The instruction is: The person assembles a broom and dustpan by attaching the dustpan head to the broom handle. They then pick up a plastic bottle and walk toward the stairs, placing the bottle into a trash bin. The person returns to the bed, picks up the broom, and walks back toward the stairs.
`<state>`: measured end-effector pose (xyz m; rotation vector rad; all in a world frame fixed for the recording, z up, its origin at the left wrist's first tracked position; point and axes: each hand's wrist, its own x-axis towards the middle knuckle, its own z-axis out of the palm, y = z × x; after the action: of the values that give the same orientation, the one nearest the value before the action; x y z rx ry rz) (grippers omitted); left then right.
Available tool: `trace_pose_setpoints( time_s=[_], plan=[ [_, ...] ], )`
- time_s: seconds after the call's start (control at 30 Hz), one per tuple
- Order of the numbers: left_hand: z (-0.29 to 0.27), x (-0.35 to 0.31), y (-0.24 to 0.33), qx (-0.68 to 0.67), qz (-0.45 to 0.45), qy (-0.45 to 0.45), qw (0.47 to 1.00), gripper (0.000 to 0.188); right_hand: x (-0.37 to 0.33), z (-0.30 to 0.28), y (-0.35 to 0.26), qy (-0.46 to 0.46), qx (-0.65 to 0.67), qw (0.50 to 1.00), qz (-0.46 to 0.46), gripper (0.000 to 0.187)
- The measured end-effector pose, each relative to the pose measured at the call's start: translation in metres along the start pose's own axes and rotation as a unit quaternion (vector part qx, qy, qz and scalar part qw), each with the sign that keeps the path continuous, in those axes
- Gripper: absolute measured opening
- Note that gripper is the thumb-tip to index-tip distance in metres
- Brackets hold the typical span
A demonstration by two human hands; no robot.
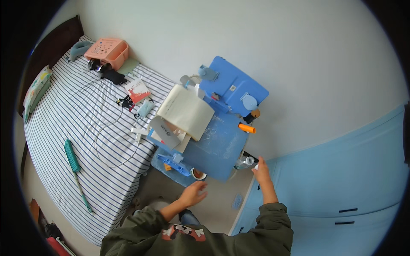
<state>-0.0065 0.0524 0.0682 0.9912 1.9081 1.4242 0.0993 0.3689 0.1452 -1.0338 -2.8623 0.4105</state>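
Observation:
My left hand (pixel 194 194) is just below the near edge of the blue desk (pixel 218 149), its fingers loosely curved and apart with nothing in them. Right above it is a white cup (pixel 198 174) with something brown inside. My right hand (pixel 263 176) is past the desk's right edge, next to a clear bottle (pixel 244 162). A small white piece (pixel 256 167) shows at its fingers, too small to name. On the desk lie a large cream-coloured open pad (pixel 188 112) and a grey box-like piece (pixel 164 132). An orange cylinder (pixel 247 128) sits at the right edge.
A blue raised panel (pixel 235 85) stands behind the desk against the wall. To the left is a striped bed (pixel 92 141) with a green brush (pixel 72 158), a white cable, a red-and-white book (pixel 137 90) and a pink basket (pixel 109 51). Light blue cabinets (pixel 333 179) line the right.

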Motion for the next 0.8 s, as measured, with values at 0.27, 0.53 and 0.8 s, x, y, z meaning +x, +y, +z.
trace_pose_setpoints(
  time_s=[0.27, 0.53, 0.8],
  plan=[
    [0.106, 0.156, 0.025, 0.092, 0.044, 0.005, 0.995, 0.078, 0.043, -0.007, -0.009, -0.187, -0.072, 0.973, -0.112, 0.049],
    [0.155, 0.194, 0.001, 0.077, 0.055, -0.006, 0.995, 0.075, 0.041, -0.015, 0.005, -0.165, -0.026, 0.969, -0.183, 0.048],
    [0.099, 0.141, 0.062, -0.028, 0.135, -0.033, 0.990, 0.061, -0.002, -0.081, -0.027, -0.189, 0.146, 0.956, -0.168, 0.053]
  ],
)
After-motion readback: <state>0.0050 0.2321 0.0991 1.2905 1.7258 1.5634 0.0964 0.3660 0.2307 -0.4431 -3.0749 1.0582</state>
